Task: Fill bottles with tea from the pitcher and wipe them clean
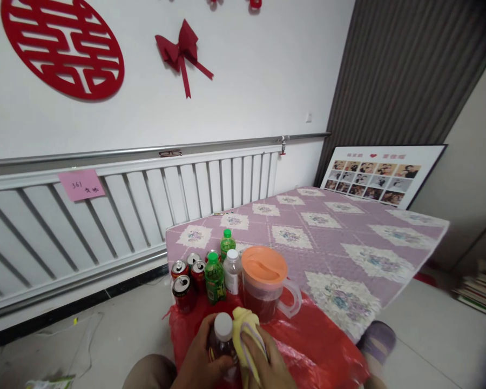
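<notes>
My left hand (204, 359) is wrapped round a clear bottle (223, 329) with a white cap, held upright near the table's front edge. A folded yellow cloth (245, 324) is gripped in my right hand (267, 364) and lies against the bottle's right side. The bottle's lower part is hidden by my fingers. Just behind stand a clear plastic pitcher (259, 302) with an orange lid, a white-capped bottle (232, 273) and two green bottles, the nearer green bottle (215, 278) beside several opened drink cans (183, 292).
A red plastic sheet (319, 346) covers the near part of the table, over a purple flowered tablecloth (287, 216). A white radiator (146, 210) with a pink note (81, 185) runs along the wall. A photo board (380, 173) leans at the far right.
</notes>
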The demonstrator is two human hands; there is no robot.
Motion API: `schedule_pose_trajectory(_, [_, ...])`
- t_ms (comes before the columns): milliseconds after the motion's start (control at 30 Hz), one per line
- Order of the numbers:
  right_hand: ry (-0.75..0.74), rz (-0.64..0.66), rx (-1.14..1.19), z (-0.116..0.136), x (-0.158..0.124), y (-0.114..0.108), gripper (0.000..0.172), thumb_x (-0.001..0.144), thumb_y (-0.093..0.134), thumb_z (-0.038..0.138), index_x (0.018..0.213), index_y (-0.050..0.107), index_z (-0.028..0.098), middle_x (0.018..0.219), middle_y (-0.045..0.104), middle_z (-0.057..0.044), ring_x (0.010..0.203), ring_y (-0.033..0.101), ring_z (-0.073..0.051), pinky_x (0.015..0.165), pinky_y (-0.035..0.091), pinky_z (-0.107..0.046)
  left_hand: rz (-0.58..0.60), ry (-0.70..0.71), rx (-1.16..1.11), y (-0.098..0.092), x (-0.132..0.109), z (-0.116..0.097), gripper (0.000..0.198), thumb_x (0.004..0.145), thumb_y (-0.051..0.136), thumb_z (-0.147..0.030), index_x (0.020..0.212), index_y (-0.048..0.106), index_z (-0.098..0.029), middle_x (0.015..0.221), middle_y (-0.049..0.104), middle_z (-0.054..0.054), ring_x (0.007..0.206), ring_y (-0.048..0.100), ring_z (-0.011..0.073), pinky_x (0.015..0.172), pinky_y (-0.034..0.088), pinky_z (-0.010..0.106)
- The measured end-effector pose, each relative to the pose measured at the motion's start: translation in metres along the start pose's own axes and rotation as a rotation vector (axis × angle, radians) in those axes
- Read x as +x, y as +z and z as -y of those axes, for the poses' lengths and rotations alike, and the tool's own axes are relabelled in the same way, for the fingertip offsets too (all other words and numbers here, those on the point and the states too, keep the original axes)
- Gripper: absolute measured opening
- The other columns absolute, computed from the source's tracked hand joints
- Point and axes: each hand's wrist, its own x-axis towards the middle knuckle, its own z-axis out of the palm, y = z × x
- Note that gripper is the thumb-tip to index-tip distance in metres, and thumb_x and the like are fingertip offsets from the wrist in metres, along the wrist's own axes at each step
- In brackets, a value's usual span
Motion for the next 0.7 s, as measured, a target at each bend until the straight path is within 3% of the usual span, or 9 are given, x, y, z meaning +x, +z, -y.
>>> schedule_pose_trajectory(67, [-0.091, 0.064, 0.028, 0.004, 0.017, -0.016, 0.065, 0.079, 0.049, 0.005, 0.140, 0.055, 0.025, 0.152, 0.048, -0.011, 0.139, 0.046, -0.025, 0.112, 0.042, -0.037, 0.013, 0.006, -0.009, 0.000, 0.000, 0.003, 0.068, 0.059, 0.068, -0.017, 0.123, 0.045, -0.016, 0.128, 0.061, 0.015, 0.119, 0.057, 0.0329, 0.107, 0.040, 0.046])
schedule_pose_trajectory(133, [-0.089, 0.113, 0.030, 0.011, 0.034, -0.027, 0.068, 0.076, 0.045, 0.001, 0.141, 0.053, 0.019, 0.152, 0.047, -0.014, 0.140, 0.045, -0.024, 0.114, 0.039, -0.037, 0.016, 0.019, -0.014, 0.000, 0.001, 0.004, 0.068, 0.060, 0.068, -0.019, 0.124, 0.044, -0.015, 0.128, 0.060, 0.017, 0.120, 0.056, 0.0334, 0.107, 0.039, 0.046])
schedule_pose_trajectory(267, [-0.073, 0.176, 0.084, 0.018, 0.050, -0.028, 0.070, 0.073, 0.042, -0.002, 0.140, 0.055, 0.015, 0.147, 0.053, -0.014, 0.135, 0.051, -0.022, 0.114, 0.039, -0.035, -0.001, 0.023, -0.006, 0.001, 0.000, 0.005, 0.068, 0.061, 0.069, -0.020, 0.124, 0.044, -0.015, 0.128, 0.061, 0.017, 0.119, 0.056, 0.0334, 0.108, 0.040, 0.046])
schedule_pose_trajectory(367, [-0.020, 0.224, 0.075, 0.008, 0.046, -0.015, 0.072, 0.070, 0.044, -0.003, 0.139, 0.055, 0.014, 0.142, 0.058, -0.015, 0.131, 0.056, -0.023, 0.111, 0.042, -0.035, 0.003, 0.002, -0.002, 0.000, 0.000, 0.006, 0.071, 0.061, 0.069, -0.022, 0.126, 0.042, -0.014, 0.130, 0.060, 0.019, 0.122, 0.055, 0.0339, 0.109, 0.039, 0.046])
schedule_pose_trajectory(467, [0.027, 0.217, 0.039, -0.007, 0.034, -0.003, 0.071, 0.072, 0.045, -0.002, 0.142, 0.051, 0.009, 0.147, 0.052, -0.019, 0.136, 0.050, -0.026, 0.113, 0.040, -0.037, -0.005, -0.008, 0.009, 0.000, 0.000, 0.008, 0.072, 0.061, 0.072, -0.027, 0.126, 0.043, -0.014, 0.131, 0.059, 0.019, 0.122, 0.055, 0.0347, 0.109, 0.039, 0.046])
schedule_pose_trajectory(567, [-0.027, 0.152, 0.052, -0.014, 0.022, -0.002, 0.066, 0.079, 0.045, 0.004, 0.145, 0.047, 0.010, 0.153, 0.044, -0.019, 0.142, 0.042, -0.025, 0.115, 0.037, -0.039, -0.015, 0.005, 0.003, 0.001, -0.001, 0.007, 0.071, 0.061, 0.072, -0.027, 0.125, 0.044, -0.014, 0.131, 0.059, 0.020, 0.123, 0.055, 0.0358, 0.110, 0.038, 0.047])
schedule_pose_trajectory(700, [-0.155, 0.061, 0.080, -0.005, 0.016, -0.012, 0.063, 0.086, 0.044, 0.011, 0.147, 0.044, 0.023, 0.156, 0.042, -0.012, 0.144, 0.039, -0.023, 0.115, 0.037, -0.039, 0.008, -0.002, -0.036, 0.000, -0.001, 0.007, 0.070, 0.063, 0.070, -0.022, 0.127, 0.042, -0.014, 0.131, 0.059, 0.019, 0.123, 0.056, 0.0344, 0.109, 0.040, 0.047])
